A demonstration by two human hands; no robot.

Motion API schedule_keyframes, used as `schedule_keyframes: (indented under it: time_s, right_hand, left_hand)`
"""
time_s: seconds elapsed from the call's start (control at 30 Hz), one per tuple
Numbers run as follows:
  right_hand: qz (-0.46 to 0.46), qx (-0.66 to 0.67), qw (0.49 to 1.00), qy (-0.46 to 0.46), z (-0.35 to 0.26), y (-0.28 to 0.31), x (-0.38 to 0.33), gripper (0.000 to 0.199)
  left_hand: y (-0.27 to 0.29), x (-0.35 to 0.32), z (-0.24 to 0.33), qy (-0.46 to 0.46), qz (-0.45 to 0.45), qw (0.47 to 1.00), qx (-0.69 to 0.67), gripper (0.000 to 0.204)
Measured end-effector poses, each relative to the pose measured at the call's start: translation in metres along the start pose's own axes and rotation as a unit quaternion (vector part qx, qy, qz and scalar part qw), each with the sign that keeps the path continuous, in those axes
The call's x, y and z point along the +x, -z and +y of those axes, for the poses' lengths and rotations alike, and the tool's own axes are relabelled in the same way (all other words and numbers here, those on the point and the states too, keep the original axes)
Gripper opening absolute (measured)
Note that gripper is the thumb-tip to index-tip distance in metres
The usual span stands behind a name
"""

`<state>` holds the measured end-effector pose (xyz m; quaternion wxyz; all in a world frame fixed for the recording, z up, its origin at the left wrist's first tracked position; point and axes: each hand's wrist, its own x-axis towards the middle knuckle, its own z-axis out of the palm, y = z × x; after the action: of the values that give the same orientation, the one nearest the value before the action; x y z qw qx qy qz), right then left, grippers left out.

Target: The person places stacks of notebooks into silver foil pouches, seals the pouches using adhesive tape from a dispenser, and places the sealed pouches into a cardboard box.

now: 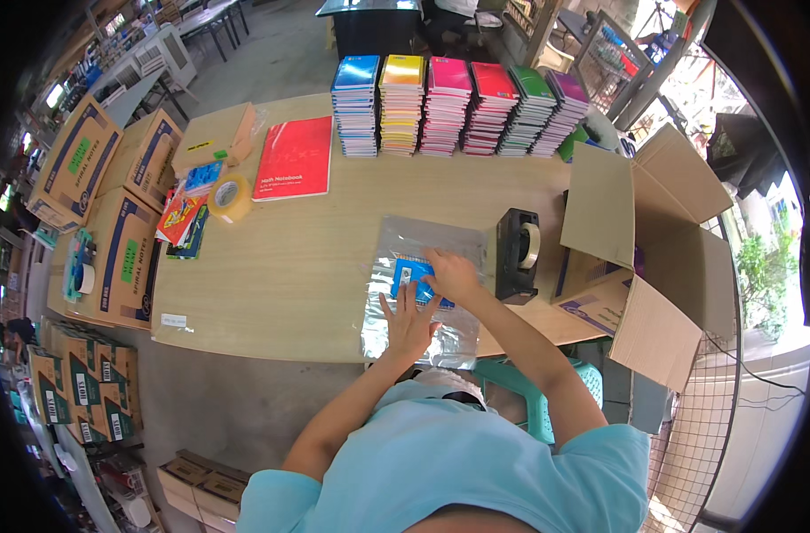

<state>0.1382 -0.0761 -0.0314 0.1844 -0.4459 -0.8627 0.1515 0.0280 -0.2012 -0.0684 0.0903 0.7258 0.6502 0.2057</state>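
Observation:
A small blue spiral notebook (pixel 403 275) lies on a clear plastic sheet or bag (pixel 414 233) near the table's front edge. My left hand (pixel 411 324) rests over its lower part, fingers spread and stretched out. At the notebook's right side, my right hand (pixel 456 278) has its fingers bent together on the edge. Both hands hide much of the cover. Whether the notebook is inside the plastic or on top of it, I cannot tell. Just right of the plastic stands a black tape dispenser (pixel 517 256) with a roll of clear tape.
Tall notebook stacks (pixel 423 107) in several colours line the table's far edge. A red notebook (pixel 294 158), a tape roll (pixel 230 197) and colourful packets (pixel 181 218) lie left. An open cardboard box (pixel 600 200) stands right, closed cartons (pixel 112 258) left. A green stool (pixel 538 404) is below.

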Motion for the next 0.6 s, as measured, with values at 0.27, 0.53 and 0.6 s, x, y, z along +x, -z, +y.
schedule_keyframes:
  time_s: [0.27, 0.53, 0.6]
  right_hand:
    - [0.005, -0.09, 0.989, 0.116, 0.016, -0.009, 0.04, 0.014]
    - [-0.024, -0.072, 0.997, 0.023, 0.027, -0.015, 0.021, 0.014]
    - [0.066, -0.08, 0.986, 0.134, 0.017, -0.013, 0.007, 0.009]
  left_hand:
    - [-0.003, 0.001, 0.001, -0.022, 0.002, 1.0, 0.02, 0.071]
    - [0.003, 0.003, 0.005, -0.004, 0.008, 1.0, -0.012, 0.072]
    - [0.002, 0.001, 0.004, 0.001, 0.0, 1.0, -0.005, 0.072]
